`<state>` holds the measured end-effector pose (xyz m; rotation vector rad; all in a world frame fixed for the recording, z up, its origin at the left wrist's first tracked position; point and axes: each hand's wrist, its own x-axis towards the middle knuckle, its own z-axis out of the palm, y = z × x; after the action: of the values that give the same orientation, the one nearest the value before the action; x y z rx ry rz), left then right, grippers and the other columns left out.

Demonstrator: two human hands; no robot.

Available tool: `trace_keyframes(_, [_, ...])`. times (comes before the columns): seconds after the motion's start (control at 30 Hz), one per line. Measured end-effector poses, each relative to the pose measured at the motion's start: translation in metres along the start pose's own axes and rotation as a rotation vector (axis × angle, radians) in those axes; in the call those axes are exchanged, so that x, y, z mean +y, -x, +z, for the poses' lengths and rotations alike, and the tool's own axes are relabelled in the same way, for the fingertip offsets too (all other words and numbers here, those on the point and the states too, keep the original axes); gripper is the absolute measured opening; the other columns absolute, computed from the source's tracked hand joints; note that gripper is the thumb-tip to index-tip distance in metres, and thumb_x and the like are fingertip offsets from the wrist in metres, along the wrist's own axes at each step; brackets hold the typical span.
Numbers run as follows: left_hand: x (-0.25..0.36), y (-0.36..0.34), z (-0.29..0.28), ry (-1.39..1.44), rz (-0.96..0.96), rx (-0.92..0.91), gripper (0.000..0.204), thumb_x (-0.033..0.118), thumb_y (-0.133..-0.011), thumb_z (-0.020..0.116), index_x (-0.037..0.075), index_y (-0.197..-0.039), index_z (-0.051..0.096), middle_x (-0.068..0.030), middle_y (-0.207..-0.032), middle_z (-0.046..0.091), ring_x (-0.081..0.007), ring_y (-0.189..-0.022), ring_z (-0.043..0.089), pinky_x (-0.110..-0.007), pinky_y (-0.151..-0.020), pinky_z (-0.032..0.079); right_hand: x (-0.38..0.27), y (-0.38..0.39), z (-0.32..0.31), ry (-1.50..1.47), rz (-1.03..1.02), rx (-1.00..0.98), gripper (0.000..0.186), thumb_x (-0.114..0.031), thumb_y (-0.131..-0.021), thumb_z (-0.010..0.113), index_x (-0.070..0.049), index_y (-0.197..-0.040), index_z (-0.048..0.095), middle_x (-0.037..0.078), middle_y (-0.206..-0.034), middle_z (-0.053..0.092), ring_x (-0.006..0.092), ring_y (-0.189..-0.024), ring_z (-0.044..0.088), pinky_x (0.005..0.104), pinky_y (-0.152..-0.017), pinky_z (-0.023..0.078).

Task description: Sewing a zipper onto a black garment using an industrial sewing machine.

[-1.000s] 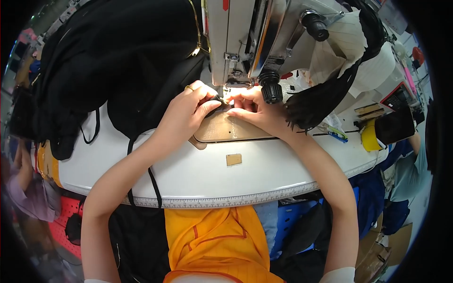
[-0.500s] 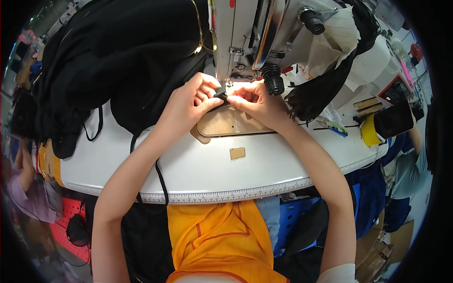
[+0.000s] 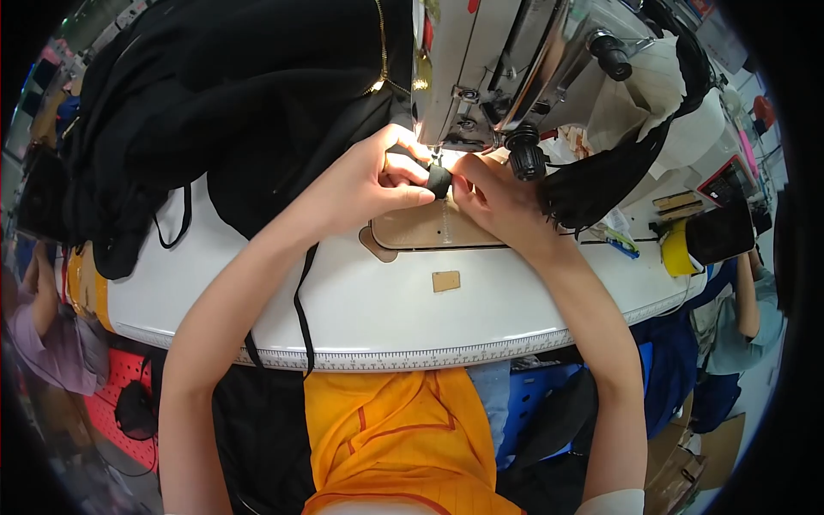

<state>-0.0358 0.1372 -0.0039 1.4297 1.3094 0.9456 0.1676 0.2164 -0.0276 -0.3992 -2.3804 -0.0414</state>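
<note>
A small folded end of black fabric strip [image 3: 439, 181] lies under the lit needle area of the sewing machine [image 3: 468, 107]. My left hand [image 3: 384, 178] pinches its left side between thumb and fingers. At its right side, my right hand [image 3: 498, 202] is closed with curled fingers on the strip's edge; part of that grip is hidden. Both hands rest just in front of the presser foot, above the tan metal plate [image 3: 429, 229]. A large black garment [image 3: 215, 103] with a gold zipper [image 3: 382, 51] is heaped left of the machine.
A tan card piece [image 3: 445, 281] lies on the white table [image 3: 369, 300], near the ruler tape [image 3: 412, 356] along its front edge. Black fabric [image 3: 592, 189] hangs at right, near small cutters [image 3: 621, 243] and a yellow tape roll [image 3: 678, 249]. Other people sit at both sides.
The view has shifted, so the machine sits farther right. My fingers have spread slightly apart around the black strip, which now shows a broader flat face between them.
</note>
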Motion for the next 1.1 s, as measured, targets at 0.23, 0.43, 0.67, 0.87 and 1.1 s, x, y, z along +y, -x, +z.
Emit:
trace_keyframes(0.23, [-0.007, -0.008, 0.002, -0.167, 0.045, 0.009, 0.029, 0.007, -0.087, 0.061, -0.001, -0.111, 0.047, -0.0105, -0.085, 0.066, -0.0113, -0.082, 0.062, -0.028, -0.075, 0.049, 0.002, 0.0, 0.001, -0.072, 0.034, -0.061, 0.02, -0.004, -0.076, 0.071, -0.013, -0.091, 0.062, 0.002, -0.072, 0.059, 0.018, -0.062, 0.058, 0.0299, -0.056, 0.047])
trace_keyframes(0.43, [0.008, -0.005, -0.006, -0.13, -0.06, 0.054, 0.03, 0.011, -0.084, 0.067, -0.002, -0.105, 0.051, -0.0113, -0.081, 0.069, -0.0129, -0.077, 0.063, -0.027, -0.072, 0.048, 0.004, 0.001, -0.001, -0.086, -0.033, -0.051, 0.024, 0.002, -0.07, 0.072, -0.01, -0.086, 0.059, 0.004, -0.073, 0.059, 0.023, -0.067, 0.06, 0.0328, -0.062, 0.047])
trace_keyframes(0.67, [0.0, -0.013, -0.013, -0.111, -0.038, -0.008, 0.036, 0.013, -0.079, 0.071, -0.003, -0.104, 0.051, -0.0102, -0.079, 0.069, -0.0107, -0.073, 0.061, -0.025, -0.068, 0.048, 0.002, 0.0, 0.002, -0.053, -0.069, -0.004, 0.025, 0.004, -0.069, 0.072, -0.008, -0.087, 0.059, 0.004, -0.074, 0.059, 0.0233, -0.069, 0.06, 0.032, -0.063, 0.047])
trace_keyframes(0.87, [-0.003, -0.013, -0.002, -0.244, -0.036, 0.095, 0.035, 0.008, -0.077, 0.068, -0.001, -0.106, 0.051, -0.0072, -0.078, 0.068, -0.0095, -0.07, 0.061, -0.023, -0.066, 0.048, -0.001, -0.002, -0.006, -0.078, -0.098, -0.105, 0.026, 0.002, -0.068, 0.073, -0.008, -0.089, 0.061, 0.004, -0.076, 0.06, 0.0218, -0.071, 0.061, 0.0308, -0.065, 0.047])
trace_keyframes(1.1, [0.002, 0.0, 0.006, -0.201, 0.094, 0.164, 0.029, 0.004, -0.075, 0.068, 0.001, -0.1, 0.054, -0.0054, -0.076, 0.063, -0.0118, -0.064, 0.058, -0.026, -0.063, 0.048, 0.0, -0.002, -0.002, -0.199, -0.072, -0.07, 0.025, 0.0, -0.069, 0.073, -0.009, -0.089, 0.061, 0.004, -0.073, 0.059, 0.0203, -0.069, 0.06, 0.0311, -0.064, 0.047])
